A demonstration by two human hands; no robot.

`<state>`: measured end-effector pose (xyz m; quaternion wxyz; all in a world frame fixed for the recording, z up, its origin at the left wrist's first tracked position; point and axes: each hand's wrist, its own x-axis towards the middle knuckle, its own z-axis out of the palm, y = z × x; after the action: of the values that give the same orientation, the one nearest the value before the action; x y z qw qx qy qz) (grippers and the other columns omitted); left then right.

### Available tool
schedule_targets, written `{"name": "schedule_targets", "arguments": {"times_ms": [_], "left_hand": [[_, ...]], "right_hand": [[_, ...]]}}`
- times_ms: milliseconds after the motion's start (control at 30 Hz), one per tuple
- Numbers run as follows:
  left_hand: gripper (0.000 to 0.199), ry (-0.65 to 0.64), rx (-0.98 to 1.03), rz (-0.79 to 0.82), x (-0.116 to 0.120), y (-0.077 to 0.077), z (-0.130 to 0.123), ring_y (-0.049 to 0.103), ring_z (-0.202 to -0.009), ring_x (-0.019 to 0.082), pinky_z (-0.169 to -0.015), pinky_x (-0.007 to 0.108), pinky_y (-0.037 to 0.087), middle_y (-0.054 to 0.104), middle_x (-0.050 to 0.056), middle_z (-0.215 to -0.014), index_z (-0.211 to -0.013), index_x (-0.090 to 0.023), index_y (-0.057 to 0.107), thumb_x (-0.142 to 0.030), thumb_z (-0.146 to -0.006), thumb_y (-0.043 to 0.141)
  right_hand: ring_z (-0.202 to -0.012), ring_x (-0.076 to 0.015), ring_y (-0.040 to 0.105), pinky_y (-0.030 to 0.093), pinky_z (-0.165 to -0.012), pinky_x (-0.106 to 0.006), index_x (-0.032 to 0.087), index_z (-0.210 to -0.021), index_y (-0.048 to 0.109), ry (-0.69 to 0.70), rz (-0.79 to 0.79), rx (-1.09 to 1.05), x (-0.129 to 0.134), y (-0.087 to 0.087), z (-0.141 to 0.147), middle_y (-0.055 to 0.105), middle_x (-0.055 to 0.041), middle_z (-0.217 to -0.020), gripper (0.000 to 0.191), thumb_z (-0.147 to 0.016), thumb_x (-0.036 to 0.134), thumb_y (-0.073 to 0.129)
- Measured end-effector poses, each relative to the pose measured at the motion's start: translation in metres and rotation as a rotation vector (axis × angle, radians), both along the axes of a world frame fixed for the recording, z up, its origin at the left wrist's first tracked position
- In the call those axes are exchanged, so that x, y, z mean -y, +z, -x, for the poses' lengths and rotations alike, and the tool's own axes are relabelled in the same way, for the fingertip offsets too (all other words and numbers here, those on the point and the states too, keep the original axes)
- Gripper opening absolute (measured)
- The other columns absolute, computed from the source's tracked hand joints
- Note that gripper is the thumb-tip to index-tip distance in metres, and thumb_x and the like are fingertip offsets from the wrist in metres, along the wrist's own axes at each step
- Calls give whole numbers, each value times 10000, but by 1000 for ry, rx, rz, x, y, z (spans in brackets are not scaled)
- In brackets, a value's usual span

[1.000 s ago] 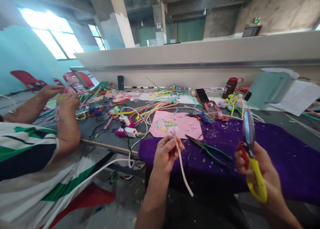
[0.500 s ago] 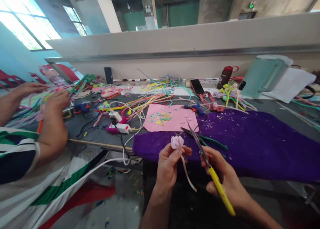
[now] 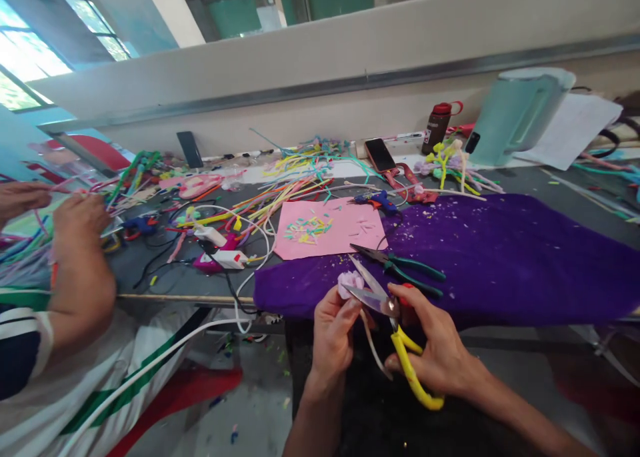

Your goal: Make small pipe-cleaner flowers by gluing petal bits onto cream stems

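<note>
Here, the cloth (image 3: 515, 264) is lying along the table's (image 3: 185, 277) near edge, leaving open room rightward. Behind, the pitcher (image 3: 520, 117) is standing, contents hidden. The sheet (image 3: 345, 242) is holding bits (image 3: 310, 229); the bottle's (image 3: 437, 129) inside is staying unseen. The right hand (image 3: 443, 347) is gripping spread scissors (image 3: 391, 307) at the flower (image 3: 349, 282), whose base the left hand (image 3: 333, 344) is pinching, partly hiding the stem (image 3: 371, 340).

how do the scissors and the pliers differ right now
The scissors are held up in the right hand, while the pliers lie on the purple cloth. The scissors show a yellow grip with some red; the pliers have a dark green one. The scissors' blades are bright and spread apart, while the pliers' nose is dark and narrow. Both are hinged hand tools.
</note>
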<state>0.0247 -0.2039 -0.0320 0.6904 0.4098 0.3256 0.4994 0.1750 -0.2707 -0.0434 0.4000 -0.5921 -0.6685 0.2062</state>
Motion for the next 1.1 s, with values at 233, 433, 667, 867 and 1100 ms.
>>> {"name": "schedule_targets", "arguments": {"times_ms": [233,433,667,867,1100], "left_hand": [[161,-5,-10,-3,-1,-3,0,509,-471,110,-481,238,400,629,-4,-607,-713,-209,657,-357,-667,699],[152,13,-6,-14,-2,-7,0,507,-473,106,-481,233,408,618,-12,-610,-703,-207,648,-346,-670,702],[116,14,19,-20,-3,-11,0,522,-504,97,-507,219,423,621,-14,-641,-740,-200,652,-306,-704,682],[105,18,51,-45,-3,-14,-1,533,-521,89,-525,209,431,623,-5,-661,-782,-165,641,-265,-749,641],[96,28,71,-45,-3,-12,-3,534,-532,80,-523,199,438,630,-5,-688,-801,-156,643,-237,-750,642]], "right_hand": [[-704,-188,511,439,-610,-315,311,-1315,296,-27,-59,37,-3,-4,1,514,-20,-895,939,-499,259,758],[-700,-179,504,436,-618,-307,291,-1332,294,-17,-89,56,-6,-8,2,511,-17,-889,955,-513,293,784],[-673,-163,494,430,-593,-279,266,-1334,310,-11,-121,42,-9,-10,2,521,-17,-865,883,-573,273,758],[-676,-151,495,419,-583,-261,247,-1331,326,2,-138,19,-9,-14,2,517,-12,-853,825,-617,233,739],[-660,-143,480,413,-566,-252,231,-1356,312,14,-184,8,-11,-17,1,501,-8,-825,815,-657,238,730]]}}
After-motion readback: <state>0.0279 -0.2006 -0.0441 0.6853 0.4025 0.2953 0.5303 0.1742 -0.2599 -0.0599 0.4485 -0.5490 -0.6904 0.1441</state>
